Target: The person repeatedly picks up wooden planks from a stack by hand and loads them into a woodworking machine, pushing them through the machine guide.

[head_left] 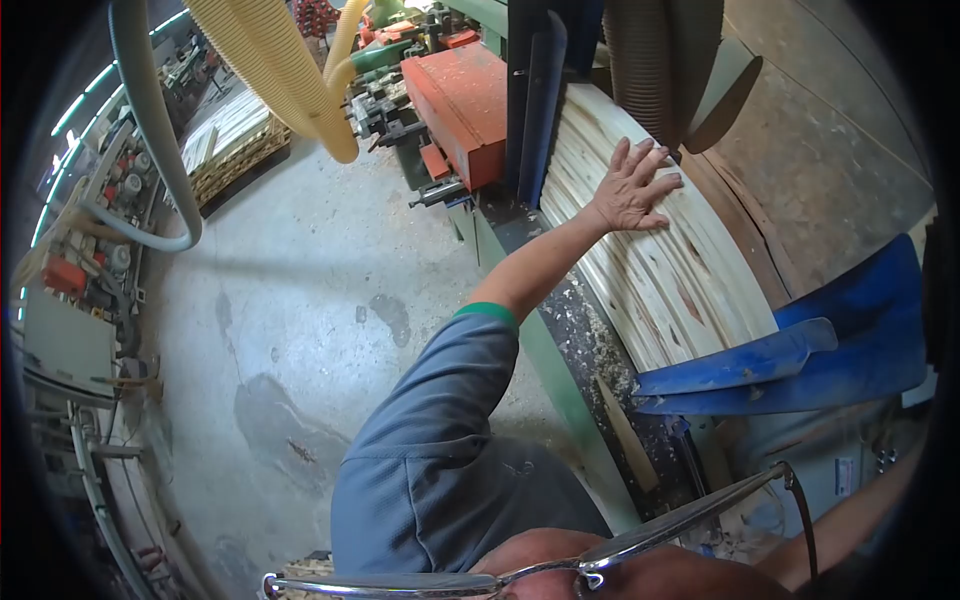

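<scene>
My left hand (635, 188) lies on top of a bundle of pale wooden strips (650, 270), its fingers spread and nothing held in them. The strips sit side by side between a dark upright machine part (537, 110) and blue curved metal guards (735, 362). At the lower right only a forearm shows, running out of view at the right edge; my right hand cannot be seen.
An orange-red machine box (460, 110) stands left of the strips. Yellow ribbed hoses (265, 70) and a grey hose (160, 140) hang at the upper left. Wood shavings and a wood sliver (627, 435) lie on the machine bed. Stacked boards (235, 150) rest farther back.
</scene>
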